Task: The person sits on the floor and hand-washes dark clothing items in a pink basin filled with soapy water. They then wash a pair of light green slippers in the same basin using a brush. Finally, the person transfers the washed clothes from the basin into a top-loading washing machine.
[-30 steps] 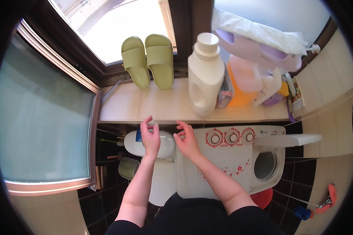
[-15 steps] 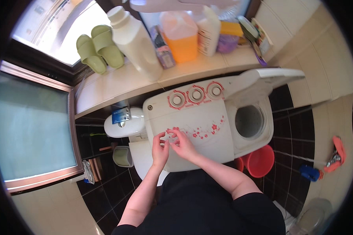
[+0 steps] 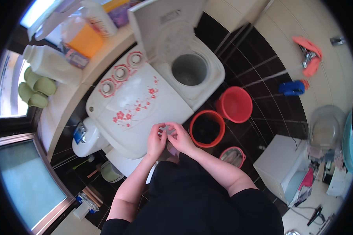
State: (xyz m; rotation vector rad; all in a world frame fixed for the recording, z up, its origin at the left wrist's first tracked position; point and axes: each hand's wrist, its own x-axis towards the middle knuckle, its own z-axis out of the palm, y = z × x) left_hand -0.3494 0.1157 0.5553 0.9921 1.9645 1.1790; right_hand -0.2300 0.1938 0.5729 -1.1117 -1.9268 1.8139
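Note:
My left hand (image 3: 157,141) and my right hand (image 3: 181,140) meet in front of my body, fingertips curled toward each other. Something small and pale may be pinched between them, but it is too small to make out. Just beyond the hands stands a white washing machine (image 3: 145,121) with red flower print and three dials. Its right-hand lid (image 3: 170,27) is raised, and the round grey drum (image 3: 189,69) below is uncovered. To the right of my right hand, a red bucket (image 3: 193,133) holds something dark.
Another red bucket (image 3: 235,105) and a small pink-rimmed basin (image 3: 242,157) stand on the dark tiled floor. A white cabinet (image 3: 278,164) is at the right. Along the ledge are a white jug (image 3: 53,66), an orange-filled bottle (image 3: 82,37) and green slippers (image 3: 37,88). A toilet (image 3: 90,143) sits at left.
My view has turned to the right, bringing the dark-filled bucket, the basin and the cabinet into sight. Both hands stay together but now lie off the machine's near edge instead of over its top.

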